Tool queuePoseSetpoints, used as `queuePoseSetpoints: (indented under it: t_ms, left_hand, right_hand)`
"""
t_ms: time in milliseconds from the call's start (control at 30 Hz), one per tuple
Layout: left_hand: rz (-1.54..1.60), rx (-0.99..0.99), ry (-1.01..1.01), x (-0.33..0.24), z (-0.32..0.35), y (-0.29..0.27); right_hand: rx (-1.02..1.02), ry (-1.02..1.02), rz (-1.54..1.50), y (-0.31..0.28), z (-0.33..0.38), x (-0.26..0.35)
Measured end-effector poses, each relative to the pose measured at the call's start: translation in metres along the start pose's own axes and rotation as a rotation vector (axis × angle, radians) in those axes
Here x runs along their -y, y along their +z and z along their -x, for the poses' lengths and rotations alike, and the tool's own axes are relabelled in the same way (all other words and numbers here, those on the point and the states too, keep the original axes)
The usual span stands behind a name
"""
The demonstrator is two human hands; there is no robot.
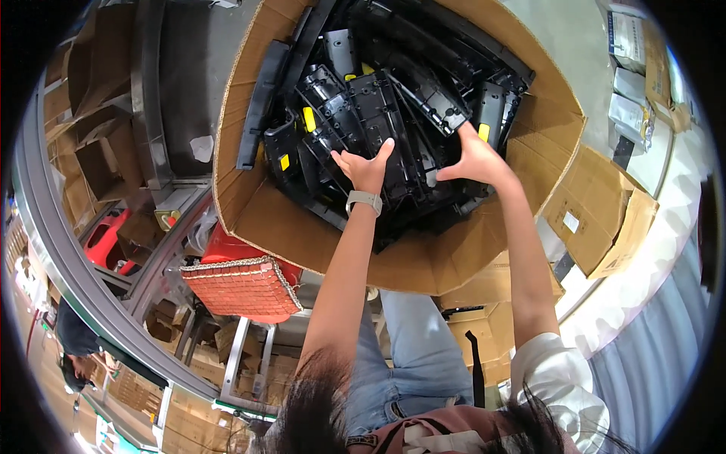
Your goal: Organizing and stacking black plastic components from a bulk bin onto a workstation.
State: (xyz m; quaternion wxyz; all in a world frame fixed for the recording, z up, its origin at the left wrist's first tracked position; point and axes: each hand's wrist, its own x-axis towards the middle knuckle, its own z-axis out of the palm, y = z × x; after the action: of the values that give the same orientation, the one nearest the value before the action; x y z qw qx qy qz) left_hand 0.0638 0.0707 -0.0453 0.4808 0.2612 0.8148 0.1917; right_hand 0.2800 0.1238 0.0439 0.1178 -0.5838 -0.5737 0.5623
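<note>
A large open cardboard box (pixel 261 219) stands in front of me, filled with a jumble of long black plastic parts (pixel 378 113) that resemble printer toner cartridges. Some carry yellow tabs (pixel 308 119). My left hand (pixel 364 170), with a light watch (pixel 364 201) on its wrist, reaches in over the parts, thumb and fingers apart. Farther right, my right hand (pixel 478 160) is also spread; its fingers reach the grey end of one cartridge (pixel 446 119) and its thumb points left. Its fingertips are partly hidden. Neither hand visibly grips anything.
A red woven basket (pixel 242 289) sits left of my legs, beside a metal frame (pixel 144 272). Open cartons (pixel 106 159) lie at the far left. A flattened carton (pixel 597 212) is on the right, near white packages (pixel 631 98). Another person (pixel 76 340) is at lower left.
</note>
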Motion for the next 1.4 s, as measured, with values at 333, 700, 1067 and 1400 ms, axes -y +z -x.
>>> queuePoseSetpoints:
  t_ms: [333,700,1067,1400]
  left_hand:
    - [0.018,0.007,-0.008,0.001,0.002,0.015]
    - [-0.003,0.007,-0.065,0.008,0.005,0.000]
    - [-0.314,-0.102,0.097,0.007,0.022,-0.002]
    - [0.351,0.141,0.089,0.020,0.023,-0.019]
  right_hand:
    - [-0.484,-0.092,0.555,-0.017,-0.061,0.012]
    - [-0.397,-0.221,0.719,0.039,0.071,0.007]
    - [-0.209,0.128,-0.116,0.028,-0.024,-0.027]
    - [-0.330,0.172,0.094,0.062,0.002,0.020]
